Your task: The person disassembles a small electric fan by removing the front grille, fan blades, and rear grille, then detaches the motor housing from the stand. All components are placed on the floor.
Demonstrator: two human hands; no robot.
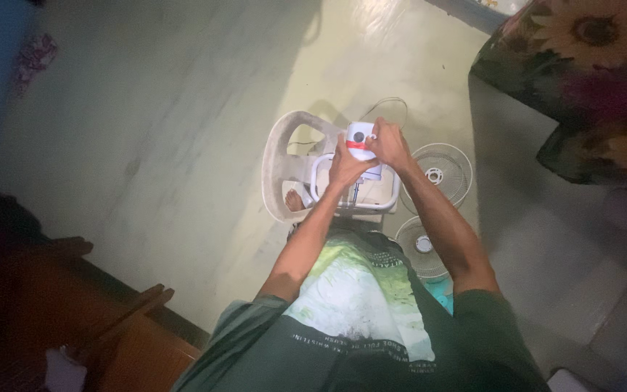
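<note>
Both hands grip the fan motor (361, 141): the left hand (347, 164) clasps its side, the right hand (388, 143) closes over its top. The motor stands on the fan base (393, 196), which sits on a plastic chair (284, 156) (a narrow perch). A hard twist could tip the base off the seat's edge. A cord (390, 103) trails behind and could snag. Two grilles (440, 170) lie on the floor (146, 131) at right, near the feet; the left side is open.

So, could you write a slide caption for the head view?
Both hands, left hand and right hand, grip a white fan motor housing above two fan grilles on the floor.
</note>
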